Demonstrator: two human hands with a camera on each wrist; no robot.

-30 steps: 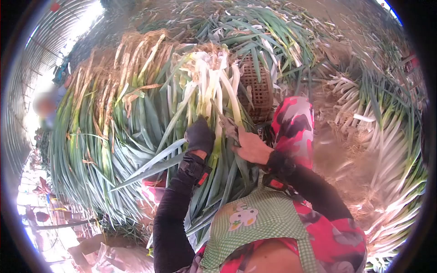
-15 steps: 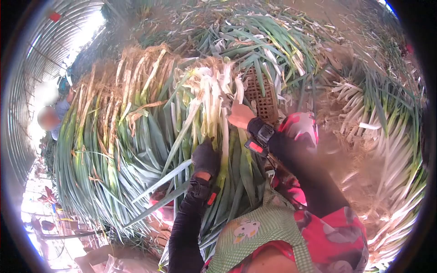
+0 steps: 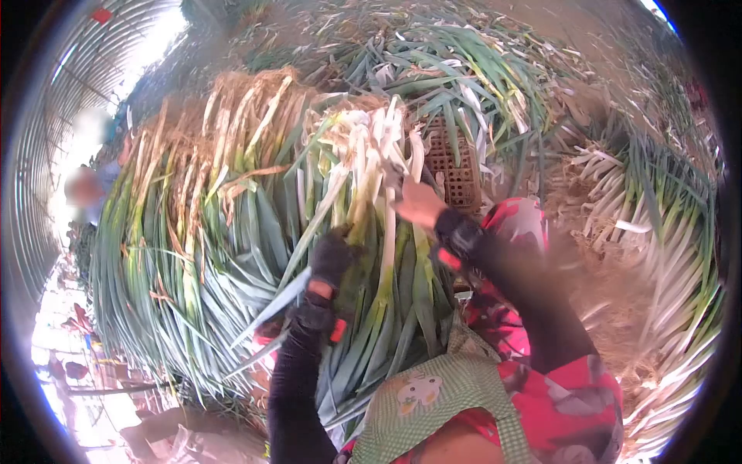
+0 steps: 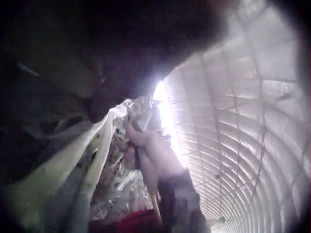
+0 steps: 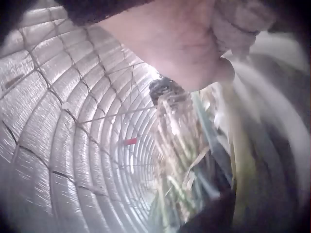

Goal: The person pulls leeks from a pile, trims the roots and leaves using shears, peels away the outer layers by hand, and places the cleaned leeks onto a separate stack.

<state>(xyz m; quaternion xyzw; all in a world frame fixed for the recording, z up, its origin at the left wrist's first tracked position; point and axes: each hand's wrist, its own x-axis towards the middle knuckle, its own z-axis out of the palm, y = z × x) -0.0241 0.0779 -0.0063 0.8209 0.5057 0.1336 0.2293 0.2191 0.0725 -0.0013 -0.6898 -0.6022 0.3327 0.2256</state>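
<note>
A bunch of leeks (image 3: 363,155) lies in front of the person, roots away and long green leaves toward the apron. The left hand (image 3: 332,259), in a dark glove, holds a leek around its yellow-green part. Farther up and to the right, the right hand (image 3: 420,203) pinches the pale stem of a leek. Grey covering wraps some of its fingers, while the back of the hand is bare. In the right wrist view, its thumb (image 5: 226,72) is right at a whitish leek sheath (image 5: 238,121). The left wrist view is mostly dark, with the right hand (image 4: 150,145) beyond pale stems.
A large heap of rooted leeks (image 3: 178,201) spreads to the left. A brown perforated crate (image 3: 452,166) stands beyond the right hand, near loose leaves (image 3: 471,73). Along the right lie rows of whitish leeks (image 3: 657,263). The person's knee (image 3: 518,220) is beside the crate.
The right hand has moved up toward the root end and slightly right. The left hand dropped lower, then shifted a little left among the leaves. The view has tilted slightly.
</note>
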